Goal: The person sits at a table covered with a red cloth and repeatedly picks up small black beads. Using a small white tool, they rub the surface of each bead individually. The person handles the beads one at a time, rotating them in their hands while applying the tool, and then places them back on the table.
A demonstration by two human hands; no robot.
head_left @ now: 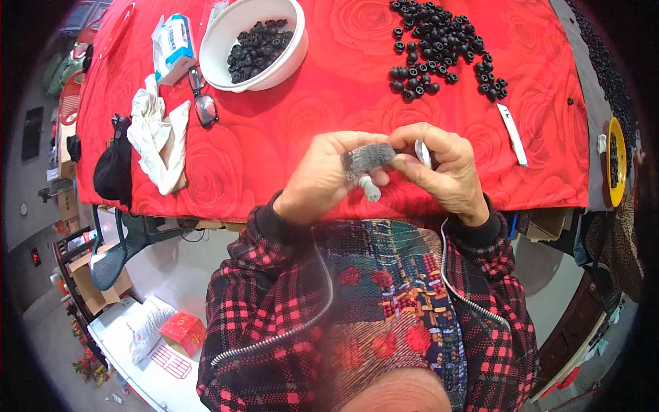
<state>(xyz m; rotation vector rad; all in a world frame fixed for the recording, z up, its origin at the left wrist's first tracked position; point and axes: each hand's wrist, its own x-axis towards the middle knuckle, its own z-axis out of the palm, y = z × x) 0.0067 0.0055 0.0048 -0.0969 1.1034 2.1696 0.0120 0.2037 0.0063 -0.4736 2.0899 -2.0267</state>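
My left hand (321, 176) and my right hand (441, 163) meet in front of my chest, over the near edge of a table covered in red rose-patterned cloth (288, 137). Between the fingertips of both hands is a small grey fuzzy strip (368, 157). A small grey plug-shaped piece (369, 188) hangs just under it by my left thumb. My right fingers also pinch a thin silvery piece (423, 152). A heap of small black ring-shaped parts (439, 44) lies on the cloth beyond my right hand.
A white bowl (226, 34) with several black parts stands at the back left, with glasses (203, 97), a small box (174, 47) and white gloves (161, 134) beside it. A white stick (513, 134) lies at right. A yellow dish (616, 161) sits far right.
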